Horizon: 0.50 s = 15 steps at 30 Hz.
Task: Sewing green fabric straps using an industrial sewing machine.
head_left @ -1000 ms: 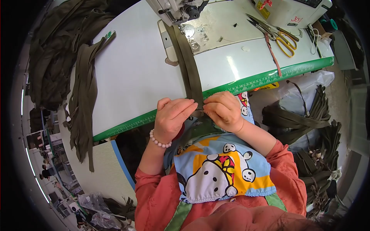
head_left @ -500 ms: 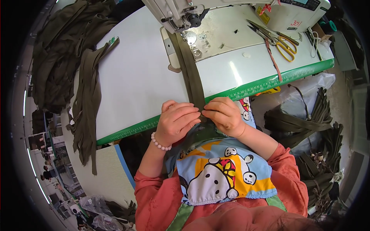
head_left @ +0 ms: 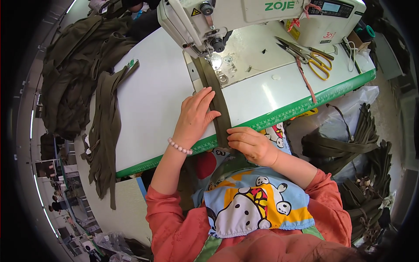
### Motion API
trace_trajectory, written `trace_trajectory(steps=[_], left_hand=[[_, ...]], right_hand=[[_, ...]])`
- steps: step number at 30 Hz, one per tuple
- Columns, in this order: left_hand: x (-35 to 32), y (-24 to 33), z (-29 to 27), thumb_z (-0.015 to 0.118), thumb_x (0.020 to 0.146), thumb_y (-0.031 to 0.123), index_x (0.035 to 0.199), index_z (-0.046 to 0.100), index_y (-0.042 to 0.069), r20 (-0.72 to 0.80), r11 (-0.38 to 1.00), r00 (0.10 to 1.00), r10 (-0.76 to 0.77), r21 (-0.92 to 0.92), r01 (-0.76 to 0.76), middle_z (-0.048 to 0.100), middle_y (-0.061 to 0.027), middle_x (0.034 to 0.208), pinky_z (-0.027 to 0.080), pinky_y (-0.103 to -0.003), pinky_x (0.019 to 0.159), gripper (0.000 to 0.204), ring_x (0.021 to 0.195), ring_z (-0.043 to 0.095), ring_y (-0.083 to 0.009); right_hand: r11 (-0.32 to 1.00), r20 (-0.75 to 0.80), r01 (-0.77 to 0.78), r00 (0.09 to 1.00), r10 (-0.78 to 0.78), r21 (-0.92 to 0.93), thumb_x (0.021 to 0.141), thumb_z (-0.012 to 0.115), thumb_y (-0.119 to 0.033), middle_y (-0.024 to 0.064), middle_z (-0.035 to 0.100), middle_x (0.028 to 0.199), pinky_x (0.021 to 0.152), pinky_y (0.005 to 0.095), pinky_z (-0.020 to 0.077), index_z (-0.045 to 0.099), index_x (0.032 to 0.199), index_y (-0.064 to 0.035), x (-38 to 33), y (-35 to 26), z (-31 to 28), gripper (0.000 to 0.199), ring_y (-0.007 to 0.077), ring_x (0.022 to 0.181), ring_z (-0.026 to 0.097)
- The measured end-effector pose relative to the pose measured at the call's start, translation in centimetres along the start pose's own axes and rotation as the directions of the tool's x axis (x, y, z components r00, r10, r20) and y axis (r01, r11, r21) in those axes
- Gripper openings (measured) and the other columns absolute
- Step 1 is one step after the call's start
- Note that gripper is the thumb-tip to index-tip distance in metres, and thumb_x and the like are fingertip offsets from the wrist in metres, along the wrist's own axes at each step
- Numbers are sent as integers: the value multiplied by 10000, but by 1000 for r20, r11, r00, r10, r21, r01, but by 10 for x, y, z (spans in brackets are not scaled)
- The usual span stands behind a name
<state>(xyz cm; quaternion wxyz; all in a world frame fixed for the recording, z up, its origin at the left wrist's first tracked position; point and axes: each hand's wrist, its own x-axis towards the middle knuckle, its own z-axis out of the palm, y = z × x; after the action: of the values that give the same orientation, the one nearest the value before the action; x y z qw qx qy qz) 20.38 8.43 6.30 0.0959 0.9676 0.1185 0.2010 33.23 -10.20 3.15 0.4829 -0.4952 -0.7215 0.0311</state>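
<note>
A long dark olive fabric strip [head_left: 223, 114] runs from under the needle area of a white sewing machine [head_left: 238, 13] toward me and over the table's front edge. My left hand [head_left: 195, 117], with a beaded bracelet at its wrist, rests on the strip's left side, fingers stretched out and thumb across the cloth. At the green table edge, my right hand [head_left: 254, 145] pinches the strip's right side between thumb and fingers. Its fingertips partly cover the cloth there. The strip's near end hangs by my lap and is hard to make out.
Yellow-handled scissors [head_left: 321, 65] and a reddish ribbon [head_left: 306, 81] lie right of the machine. Olive strips [head_left: 104, 118] drape over the table's left side, beside a big fabric heap [head_left: 72, 74]. Bundled strips [head_left: 345, 144] lie at the right. A green ruler edge [head_left: 297, 108] borders the table.
My left hand has let go of the strip's near end and moved up along it, its fingers now flat. My right hand stays at the table edge. The view has shifted slightly.
</note>
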Motion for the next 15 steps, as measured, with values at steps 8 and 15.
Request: trace_trajectory(steps=[8,15], left_hand=[[0,0,-1,718,799,314,1266,544,48,44,999,998,-34,-16,35,518,-98,1347,415,-408,970,565,1155,538,-270],[0,-2,-1,733,786,305,1270,543,50,44,999,999,-29,-32,31,510,-94,1360,421,-405,965,579,1155,538,-276]], right_hand=[[998,11,-32,999,32,52,668,631,43,133,609,1030,859,384,524,617,959,32,0,0,-9,291,333,1082,601],[997,62,-59,997,56,46,670,637,47,128,602,1038,858,378,525,614,944,29,-2,0,-8,275,327,1091,594]])
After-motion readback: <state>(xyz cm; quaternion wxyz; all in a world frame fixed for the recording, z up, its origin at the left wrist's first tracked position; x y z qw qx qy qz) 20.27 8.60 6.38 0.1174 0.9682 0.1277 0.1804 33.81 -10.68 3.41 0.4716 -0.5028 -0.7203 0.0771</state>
